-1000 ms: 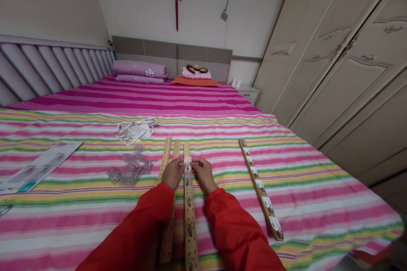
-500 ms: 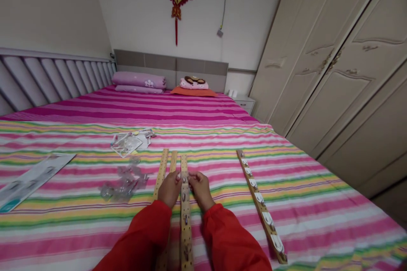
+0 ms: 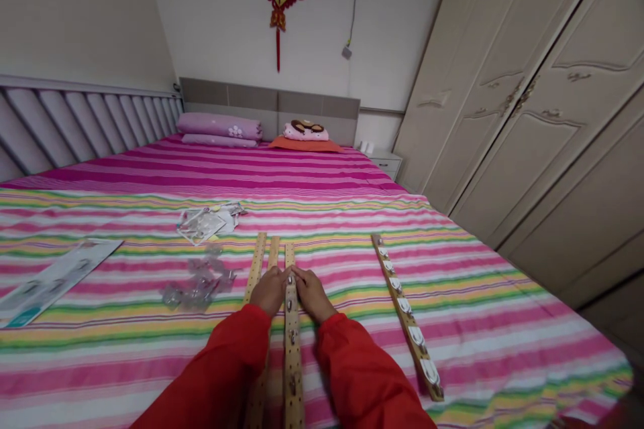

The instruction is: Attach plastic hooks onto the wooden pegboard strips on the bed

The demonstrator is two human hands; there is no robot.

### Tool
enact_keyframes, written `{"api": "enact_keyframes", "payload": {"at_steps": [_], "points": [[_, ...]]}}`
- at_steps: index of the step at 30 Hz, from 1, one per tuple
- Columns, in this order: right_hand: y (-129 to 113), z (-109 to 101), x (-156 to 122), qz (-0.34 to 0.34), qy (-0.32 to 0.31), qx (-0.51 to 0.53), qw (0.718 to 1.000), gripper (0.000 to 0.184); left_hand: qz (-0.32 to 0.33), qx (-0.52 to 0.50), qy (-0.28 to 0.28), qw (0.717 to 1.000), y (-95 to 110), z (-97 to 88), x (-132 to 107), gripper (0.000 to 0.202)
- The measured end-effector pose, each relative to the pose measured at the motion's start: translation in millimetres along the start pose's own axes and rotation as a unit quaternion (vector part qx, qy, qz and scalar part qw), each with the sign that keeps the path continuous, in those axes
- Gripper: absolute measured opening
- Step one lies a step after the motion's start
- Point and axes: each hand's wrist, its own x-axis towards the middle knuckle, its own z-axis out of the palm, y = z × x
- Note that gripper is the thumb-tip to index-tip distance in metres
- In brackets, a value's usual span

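Observation:
A narrow wooden strip (image 3: 292,355) full of small holes runs away from me, with several small metal hooks along it. Near its far end, my left hand (image 3: 269,291) and my right hand (image 3: 312,293) close in from either side. Their fingertips press together at the farthest metal hook (image 3: 290,279), so part of it is hidden. Two more perforated wooden strips, the outer strip (image 3: 255,267) and the inner strip (image 3: 273,255), lie alongside on the left, partly under my left hand and sleeve.
To the right lies another wooden strip (image 3: 402,301) carrying white looped pieces and metal hooks. Crumpled clear plastic (image 3: 201,281) sits on the left, with opened packets (image 3: 206,222) beyond it. A flat packaged card (image 3: 55,285) rests farther left on the striped bedspread (image 3: 483,322).
My fingertips have drawn closer together over the farthest hook. The view has shifted slightly, and the strips stay where they lie.

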Motion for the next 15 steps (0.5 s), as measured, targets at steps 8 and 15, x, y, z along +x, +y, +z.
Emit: {"api": "enact_keyframes", "payload": {"at_steps": [8, 15], "points": [[0.0, 1.2, 6.3, 0.022, -0.069, -0.084, 0.994, 0.042, -0.025, 0.059, -0.059, 0.996, 4.3, -4.7, 4.0, 0.041], [1.4, 2.8, 5.8, 0.053, -0.072, -0.077, 0.993, 0.043, -0.05, 0.045, -0.036, 0.997, 5.5, -2.2, 2.7, 0.039]]}}
